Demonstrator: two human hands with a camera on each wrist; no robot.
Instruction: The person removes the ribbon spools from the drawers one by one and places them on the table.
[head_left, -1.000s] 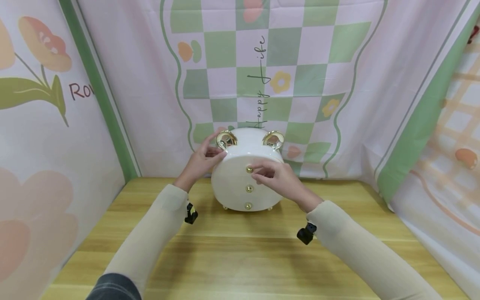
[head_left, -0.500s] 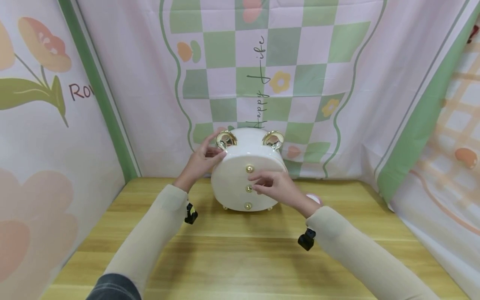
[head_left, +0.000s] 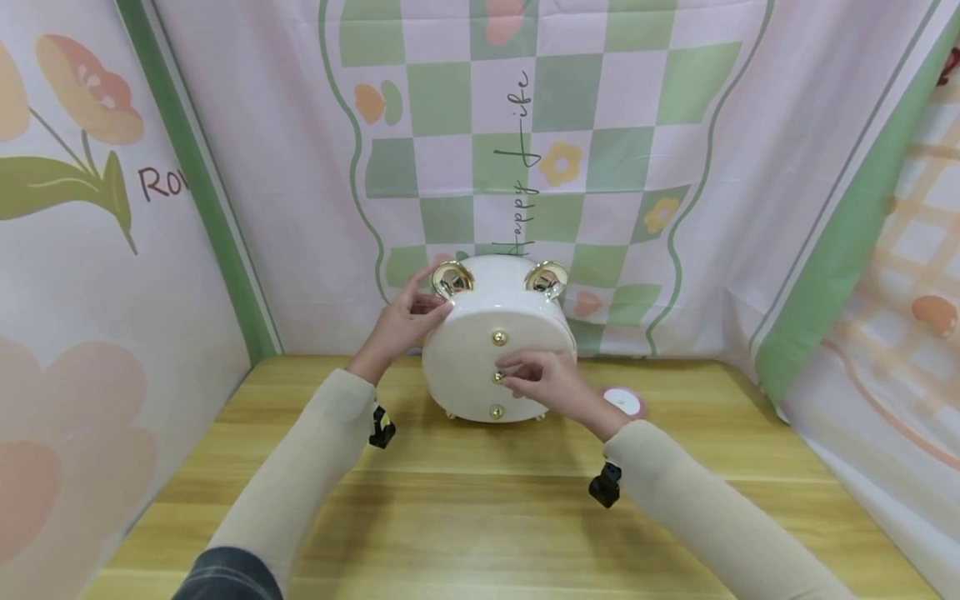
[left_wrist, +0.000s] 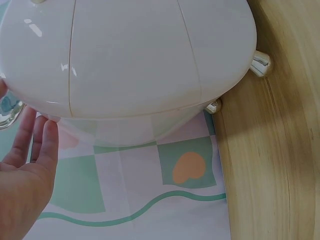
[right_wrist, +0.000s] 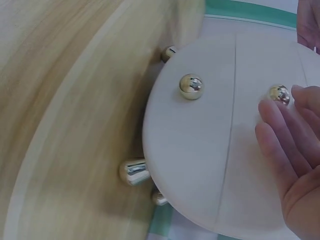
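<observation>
A rounded white drawer box with gold ears stands on the table, with three gold knobs down its front. Thin seams divide the front, seen in the right wrist view. My left hand rests against its upper left side by the ear, thumb on the front edge and fingers fairly straight. My right hand is at the middle knob, which it pinches between thumb and fingertips. The upper knob and lower knob are untouched.
Right of the box a round white disc with a pink rim lies on the wooden table, partly behind my right wrist. Printed cloth hangs close behind the box and along both sides. Short gold feet support the box.
My right hand has moved down from the upper knob to the middle one. The pink-rimmed disc has come into view behind my wrist. My left hand has stayed in place.
</observation>
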